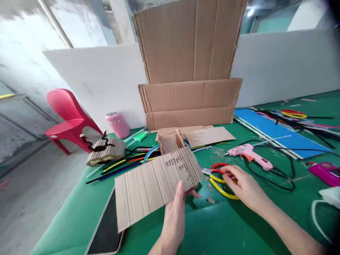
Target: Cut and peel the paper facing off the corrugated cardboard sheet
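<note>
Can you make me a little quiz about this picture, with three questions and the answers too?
1. What is the left hand holding?
2. True or false: the right hand is nearer to the pliers than to the pink hot glue gun.
3. What colour is the plastic chair? A) blue B) red C) green

Key:
1. A corrugated cardboard piece.
2. True.
3. B.
</note>
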A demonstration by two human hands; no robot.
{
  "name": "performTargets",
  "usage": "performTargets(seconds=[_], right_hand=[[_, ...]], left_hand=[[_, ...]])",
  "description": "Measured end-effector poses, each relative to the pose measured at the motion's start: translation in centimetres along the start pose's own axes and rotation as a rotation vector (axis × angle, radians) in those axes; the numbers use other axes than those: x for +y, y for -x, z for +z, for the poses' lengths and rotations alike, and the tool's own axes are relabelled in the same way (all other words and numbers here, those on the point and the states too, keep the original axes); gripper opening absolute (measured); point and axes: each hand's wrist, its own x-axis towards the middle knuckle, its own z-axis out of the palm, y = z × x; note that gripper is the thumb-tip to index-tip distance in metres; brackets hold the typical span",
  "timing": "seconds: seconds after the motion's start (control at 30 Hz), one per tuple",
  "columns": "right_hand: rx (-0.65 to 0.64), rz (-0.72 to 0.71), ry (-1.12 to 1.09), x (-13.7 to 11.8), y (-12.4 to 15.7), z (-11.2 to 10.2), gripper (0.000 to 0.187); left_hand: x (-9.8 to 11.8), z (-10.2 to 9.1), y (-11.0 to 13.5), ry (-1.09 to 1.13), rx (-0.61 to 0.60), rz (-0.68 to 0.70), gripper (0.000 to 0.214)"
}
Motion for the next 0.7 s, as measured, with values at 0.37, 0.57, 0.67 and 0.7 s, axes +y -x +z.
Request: performTargets(seconds=[0.37,0.57,0.67,0.7], right_hand=[[-0.017,-0.083,0.411,1.1,-1.6,-0.1,0.013],[0.019,-0.039,0.37,2.0,-1.2,0.1,0.021],[0.05,0.006,0.291,2.0,-0.1,-0.5,0.027],[0.065,0.046,0.206,1.8,0.3,-0.7,0.029]], left_hand=[[0.9,0.4,-0.4,0.267,0.027,0.034,0.031],[0.9,0.1,-0.6,0.384,0.021,-0.02,0.029],[0.8,0.0,-0.7,0.402,0.015,-0.033,0.029],[0.7,0.0,-0.8,0.406,0.013,-0.041,0.03]])
